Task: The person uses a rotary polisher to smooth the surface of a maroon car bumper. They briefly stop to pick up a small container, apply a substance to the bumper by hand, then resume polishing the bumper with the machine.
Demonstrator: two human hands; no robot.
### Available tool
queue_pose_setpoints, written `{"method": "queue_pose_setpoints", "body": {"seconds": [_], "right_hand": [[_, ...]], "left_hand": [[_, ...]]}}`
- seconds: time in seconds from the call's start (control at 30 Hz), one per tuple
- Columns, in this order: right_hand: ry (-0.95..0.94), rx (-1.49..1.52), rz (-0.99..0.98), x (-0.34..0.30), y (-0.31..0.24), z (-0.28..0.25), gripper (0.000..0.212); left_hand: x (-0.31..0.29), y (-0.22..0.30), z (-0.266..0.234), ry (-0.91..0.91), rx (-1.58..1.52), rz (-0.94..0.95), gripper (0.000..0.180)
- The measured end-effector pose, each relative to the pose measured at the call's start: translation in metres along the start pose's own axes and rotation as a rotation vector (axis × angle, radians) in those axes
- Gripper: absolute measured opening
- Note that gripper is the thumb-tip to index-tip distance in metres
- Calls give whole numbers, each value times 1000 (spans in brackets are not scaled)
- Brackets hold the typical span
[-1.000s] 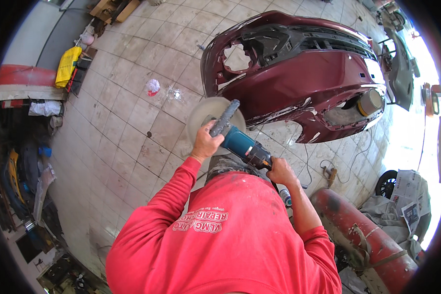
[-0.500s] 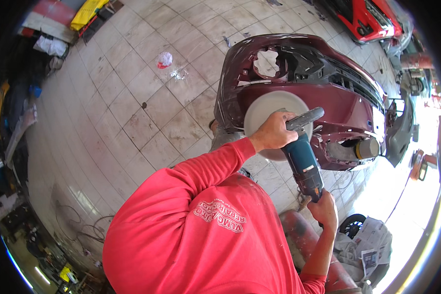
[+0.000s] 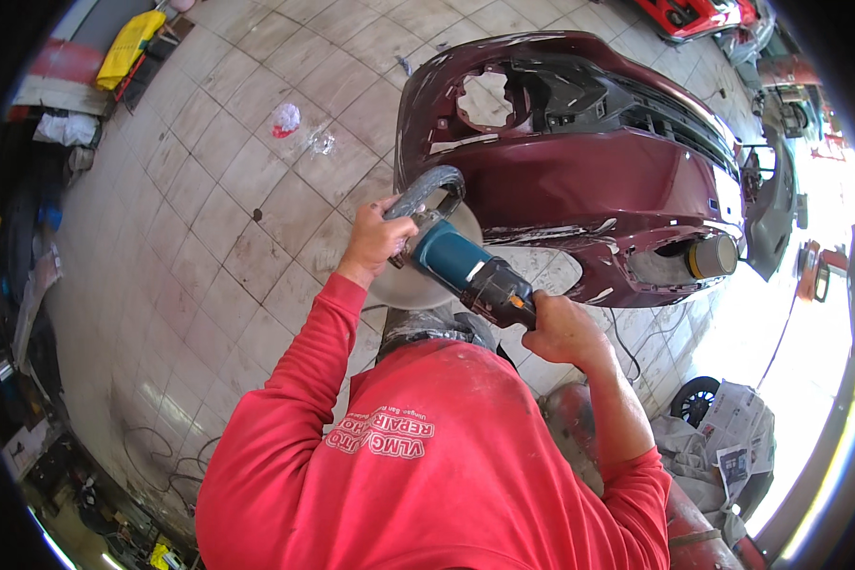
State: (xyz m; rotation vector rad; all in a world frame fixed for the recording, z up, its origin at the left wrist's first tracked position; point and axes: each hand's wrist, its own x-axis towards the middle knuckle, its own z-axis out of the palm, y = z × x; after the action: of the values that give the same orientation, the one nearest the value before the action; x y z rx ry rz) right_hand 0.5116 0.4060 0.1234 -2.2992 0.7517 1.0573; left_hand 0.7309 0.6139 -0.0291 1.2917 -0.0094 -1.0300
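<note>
A teal and black rotary polisher [image 3: 456,261] slants across the space in front of my body, its head up and to the left. My left hand [image 3: 375,243] is wrapped round the black loop handle [image 3: 426,189] at its head. Closed on the rear grip is my right hand [image 3: 566,331]; its trigger is hidden. The wide pale round pad [image 3: 410,289] shows partly beneath the tool, by the lower left corner of a maroon car bumper [image 3: 589,176]. Whether pad and bumper touch, I cannot tell.
A yellow-rimmed round can [image 3: 712,256] sits at the bumper's lower right opening. A dark cord [image 3: 627,351] runs along the tiled floor [image 3: 228,180]. Newspaper and cloth cover a bundle [image 3: 722,432] at right. A crumpled white and red wad [image 3: 286,120] lies at left.
My hands have swung the polisher leftward, from over the bumper's front to beside its left end. The tool now tilts more toward the left, and the bumper sits slightly higher in view.
</note>
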Motion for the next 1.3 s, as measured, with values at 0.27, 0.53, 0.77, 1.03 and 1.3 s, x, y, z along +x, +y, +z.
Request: {"method": "queue_pose_setpoints", "body": {"seconds": [0.27,0.53,0.77,1.03,1.3], "right_hand": [[115,172,126,-61,53,-8,39],[343,261,314,-131,109,-21,31],[303,199,181,-97,94,-11,36],[12,184,111,-33,41,-1,38],[103,294,184,-78,68,-3,38]], "left_hand": [[-2,25,92,-130,202,240,27],[31,40,216,-361,172,474,31],[20,37,165,-337,66,346,31],[-6,37,60,-57,364,160,27],[3,47,131,-224,239,323,28]]}}
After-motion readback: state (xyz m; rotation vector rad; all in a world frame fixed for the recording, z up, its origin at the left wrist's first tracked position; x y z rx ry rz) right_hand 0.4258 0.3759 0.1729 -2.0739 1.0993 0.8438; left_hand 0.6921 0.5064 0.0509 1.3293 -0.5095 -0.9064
